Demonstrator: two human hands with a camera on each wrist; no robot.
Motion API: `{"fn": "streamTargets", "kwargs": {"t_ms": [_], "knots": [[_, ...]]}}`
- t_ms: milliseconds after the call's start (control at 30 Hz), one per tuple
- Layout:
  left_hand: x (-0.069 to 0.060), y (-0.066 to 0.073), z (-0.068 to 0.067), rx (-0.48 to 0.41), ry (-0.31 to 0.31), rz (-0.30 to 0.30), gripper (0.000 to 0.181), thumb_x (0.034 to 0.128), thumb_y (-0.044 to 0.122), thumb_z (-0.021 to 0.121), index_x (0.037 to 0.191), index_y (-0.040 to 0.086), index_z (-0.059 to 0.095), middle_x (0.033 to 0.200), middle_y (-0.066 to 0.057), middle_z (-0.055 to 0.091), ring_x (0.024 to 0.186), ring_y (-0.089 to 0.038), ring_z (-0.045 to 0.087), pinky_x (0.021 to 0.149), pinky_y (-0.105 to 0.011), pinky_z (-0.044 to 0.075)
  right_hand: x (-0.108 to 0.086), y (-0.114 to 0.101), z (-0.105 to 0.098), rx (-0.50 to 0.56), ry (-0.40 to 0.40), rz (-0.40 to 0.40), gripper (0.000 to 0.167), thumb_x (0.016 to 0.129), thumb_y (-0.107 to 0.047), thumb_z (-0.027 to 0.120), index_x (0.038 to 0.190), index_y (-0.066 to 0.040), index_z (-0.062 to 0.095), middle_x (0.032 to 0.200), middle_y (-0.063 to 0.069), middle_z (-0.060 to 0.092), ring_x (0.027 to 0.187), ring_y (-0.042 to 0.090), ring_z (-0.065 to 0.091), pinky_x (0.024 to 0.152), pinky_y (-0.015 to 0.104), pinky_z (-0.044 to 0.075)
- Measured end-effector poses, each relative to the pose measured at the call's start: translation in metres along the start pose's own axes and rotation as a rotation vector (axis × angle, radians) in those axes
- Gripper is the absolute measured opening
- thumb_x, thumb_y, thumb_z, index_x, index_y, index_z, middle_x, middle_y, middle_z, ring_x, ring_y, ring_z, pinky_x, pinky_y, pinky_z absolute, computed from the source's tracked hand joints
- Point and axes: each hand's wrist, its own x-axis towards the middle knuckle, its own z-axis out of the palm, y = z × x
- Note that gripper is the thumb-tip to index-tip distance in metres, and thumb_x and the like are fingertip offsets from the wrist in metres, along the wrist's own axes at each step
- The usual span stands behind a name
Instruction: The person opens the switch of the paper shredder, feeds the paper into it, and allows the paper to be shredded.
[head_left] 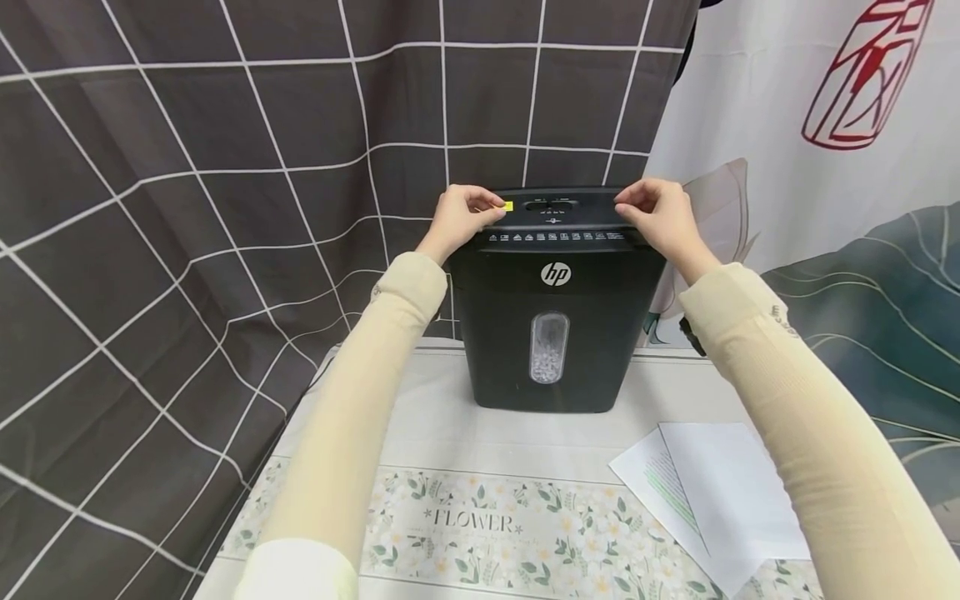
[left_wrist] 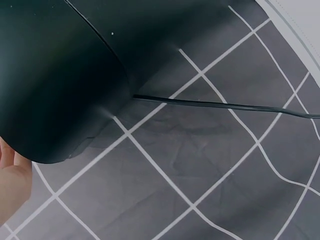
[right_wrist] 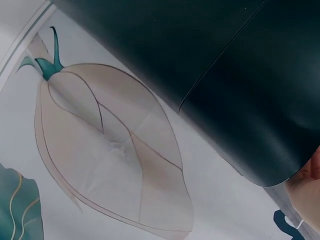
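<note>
black shredder sits between left hand and right hand, fingers curled at its top, any pinch unclear; uneven pressure could tip it.

Black HP shredder, standing upright with a hand at each end
So the shredder is a dark, slightly tapered box on a white table, HP logo up front. Clear oval-ish window below that, white shreds showing inside. Left hand is at one end of the top, fingertips by a yellow sticker; right hand is at the other. Can't really tell if they're gripping.
</note>
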Motion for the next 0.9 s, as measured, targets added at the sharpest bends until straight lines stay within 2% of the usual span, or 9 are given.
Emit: {"fn": "streamTargets", "kwargs": {"t_ms": [100, 267, 433, 633, 700, 900], "knots": [[-0.002, 0.002, 0.001, -0.029, -0.015, 0.018, 0.019, 0.0841, 0.012, 0.070, 0.101, 0.002, 0.072, 0.093, -0.016, 0.072, 0.066, -0.008, 0.060, 0.057, -0.017, 0.046, -0.003, 0.001, -0.001, 0.029, 0.010, -0.015, 0.020, 0.089, -0.009, 0.063, 0.100, 0.008, 0.065, 0.068, -0.029, 0.050, 0.063, -0.007, 0.047, 0.062, 0.007, 0.039], [-0.006, 0.006, 0.000, -0.063, -0.012, 0.070, 0.018, 0.0844, 0.011, 0.070, 0.100, 0.003, 0.072, 0.092, -0.015, 0.072, 0.070, -0.014, 0.063, 0.060, -0.017, 0.048, -0.012, -0.004, -0.005, 0.068, 0.004, -0.009, 0.021, 0.090, -0.010, 0.061, 0.104, 0.006, 0.063, 0.074, -0.027, 0.054, 0.067, -0.006, 0.050, 0.066, 0.005, 0.041], [-0.015, 0.005, 0.001, -0.095, 0.013, 0.093, 0.018, 0.0850, 0.013, 0.069, 0.100, 0.003, 0.072, 0.091, -0.014, 0.073, 0.073, -0.014, 0.065, 0.064, -0.017, 0.049, -0.022, -0.011, -0.011, 0.068, -0.018, -0.022, 0.020, 0.089, -0.007, 0.061, 0.104, 0.006, 0.063, 0.075, -0.029, 0.055, 0.068, -0.010, 0.052, 0.064, 0.006, 0.040], [-0.032, 0.009, 0.003, -0.174, 0.065, 0.118, 0.019, 0.0856, 0.013, 0.068, 0.100, 0.000, 0.071, 0.085, -0.016, 0.071, 0.068, -0.018, 0.065, 0.061, -0.018, 0.049, -0.036, -0.019, -0.012, 0.069, -0.049, -0.058, 0.019, 0.089, -0.007, 0.061, 0.104, 0.005, 0.064, 0.077, -0.030, 0.055, 0.070, -0.010, 0.052, 0.063, 0.008, 0.040], [-0.039, 0.012, 0.006, -0.194, 0.044, 0.140, 0.019, 0.0861, 0.012, 0.068, 0.100, -0.001, 0.070, 0.084, -0.016, 0.071, 0.067, -0.019, 0.064, 0.061, -0.019, 0.050, -0.042, -0.020, -0.014, 0.088, -0.046, -0.068, 0.019, 0.089, -0.008, 0.062, 0.104, 0.005, 0.064, 0.080, -0.029, 0.056, 0.071, -0.008, 0.053, 0.064, 0.007, 0.042], [-0.068, 0.020, 0.020, -0.222, -0.091, 0.198, 0.018, 0.0862, 0.010, 0.067, 0.100, -0.001, 0.070, 0.083, -0.015, 0.070, 0.070, -0.026, 0.066, 0.064, -0.024, 0.055, -0.060, -0.017, -0.022, 0.159, 0.008, -0.096, 0.020, 0.088, -0.006, 0.063, 0.105, 0.005, 0.063, 0.085, -0.027, 0.060, 0.074, -0.006, 0.057, 0.070, 0.005, 0.045]]}}
